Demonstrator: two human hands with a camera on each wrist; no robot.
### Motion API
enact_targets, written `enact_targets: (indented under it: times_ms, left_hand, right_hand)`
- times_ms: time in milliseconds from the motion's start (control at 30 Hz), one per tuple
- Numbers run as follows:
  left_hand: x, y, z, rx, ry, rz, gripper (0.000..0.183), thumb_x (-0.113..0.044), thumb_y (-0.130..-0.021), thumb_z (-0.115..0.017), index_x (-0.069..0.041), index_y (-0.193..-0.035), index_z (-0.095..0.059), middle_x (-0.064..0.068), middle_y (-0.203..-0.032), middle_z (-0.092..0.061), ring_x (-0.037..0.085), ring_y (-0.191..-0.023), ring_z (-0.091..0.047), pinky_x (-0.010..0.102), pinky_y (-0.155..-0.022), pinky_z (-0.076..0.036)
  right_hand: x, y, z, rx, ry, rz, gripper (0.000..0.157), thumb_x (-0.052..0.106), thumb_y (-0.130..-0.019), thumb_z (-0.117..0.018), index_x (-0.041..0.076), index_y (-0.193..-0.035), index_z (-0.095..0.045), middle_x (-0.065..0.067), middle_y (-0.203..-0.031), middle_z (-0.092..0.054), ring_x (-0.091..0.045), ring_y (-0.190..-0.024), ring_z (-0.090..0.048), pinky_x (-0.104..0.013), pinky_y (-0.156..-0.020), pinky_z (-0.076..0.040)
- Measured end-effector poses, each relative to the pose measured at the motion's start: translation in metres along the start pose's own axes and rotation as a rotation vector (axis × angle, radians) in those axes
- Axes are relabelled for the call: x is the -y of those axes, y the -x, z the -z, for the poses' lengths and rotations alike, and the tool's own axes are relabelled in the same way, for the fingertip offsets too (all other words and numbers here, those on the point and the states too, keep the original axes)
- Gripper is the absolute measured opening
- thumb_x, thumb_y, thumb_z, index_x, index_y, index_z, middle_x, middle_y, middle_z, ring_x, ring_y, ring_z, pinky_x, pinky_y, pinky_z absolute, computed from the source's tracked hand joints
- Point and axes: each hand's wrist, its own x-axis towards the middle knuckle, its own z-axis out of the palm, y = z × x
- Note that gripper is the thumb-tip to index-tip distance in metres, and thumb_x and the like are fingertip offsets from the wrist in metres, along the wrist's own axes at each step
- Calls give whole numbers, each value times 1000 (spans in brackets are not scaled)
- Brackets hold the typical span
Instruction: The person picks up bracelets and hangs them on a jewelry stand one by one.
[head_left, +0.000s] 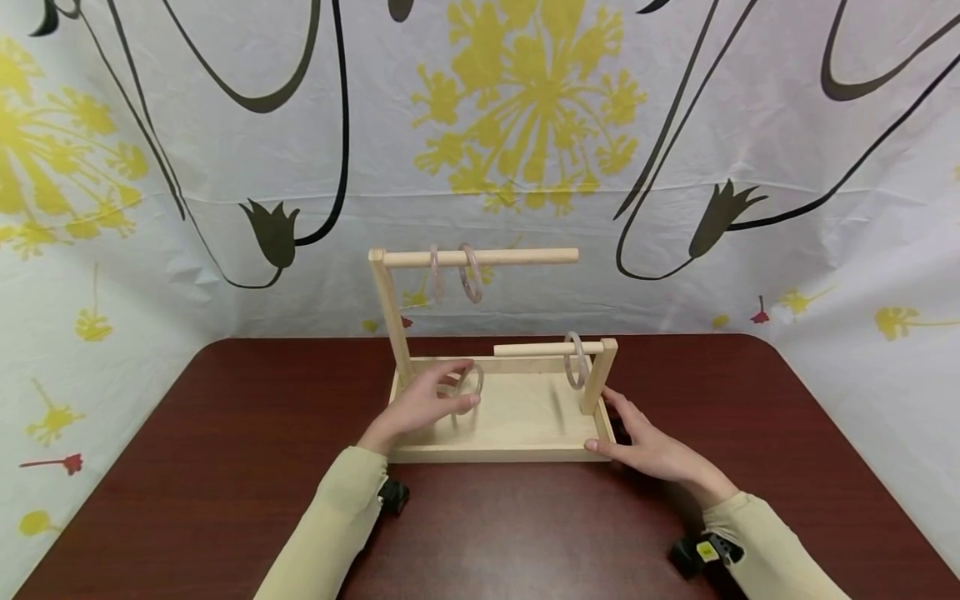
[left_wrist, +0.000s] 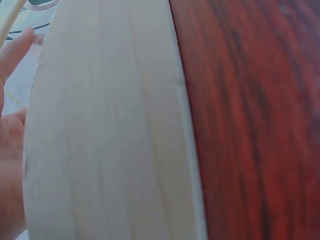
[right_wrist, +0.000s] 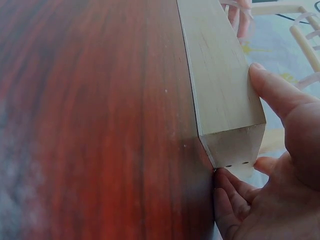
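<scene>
My left hand (head_left: 422, 404) pinches a pale translucent ring (head_left: 481, 380) between thumb and fingers, above the left part of a light wooden tray (head_left: 495, 456). In the left wrist view the tray's front wall (left_wrist: 105, 120) hides most of that hand. My right hand (head_left: 656, 448) grips the tray's front right corner, its thumb (right_wrist: 272, 90) over the front wall and fingers along the right end. Two similar rings, a left one (head_left: 437, 275) and a right one (head_left: 477, 287), hang on the tall left post's rod (head_left: 525, 256). Another ring (head_left: 570, 371) hangs on the lower right rod (head_left: 528, 350).
The tray stands on a dark red-brown table (head_left: 247, 467). Behind it hangs a white cloth (head_left: 375, 150) with yellow and dark flower prints. An upright post (head_left: 392, 321) rises at the tray's left end and a shorter post (head_left: 598, 379) at its right.
</scene>
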Motion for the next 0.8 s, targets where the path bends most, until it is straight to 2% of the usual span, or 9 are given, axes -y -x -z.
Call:
enact_targets:
  times_ms: [400,667,800]
  left_hand:
    - [-1,0,2,-86,52,13,59,-20,-91,-70,-7,-143,-46,15,-131,-52,35,-117,-50,45,-92,-46]
    - [-8,2,6,-137,103,20,58,-21,-92,-69,-10,-144,-45,17,-137,-48,35,-119,-50,46,-91,-47]
    - [-12,1,5,-158,141,-2,58,-19,-92,-69,-7,-143,-45,18,-138,-46,36,-119,-50,44,-91,-48]
  right_hand:
    - [4,1,2,2,-8,12,89,31,-89,-70,1,-152,-14,-27,-148,-23,-44,-134,-24,-63,-98,-29]
    - [2,0,2,-3,1,24,89,32,-90,-70,0,-152,-14,-27,-146,-25,-43,-133,-26,-63,-98,-30]
    - [0,0,1,-3,0,14,89,34,-90,-69,1,-152,-14,-27,-146,-25,-43,-133,-26,-63,-98,-29]
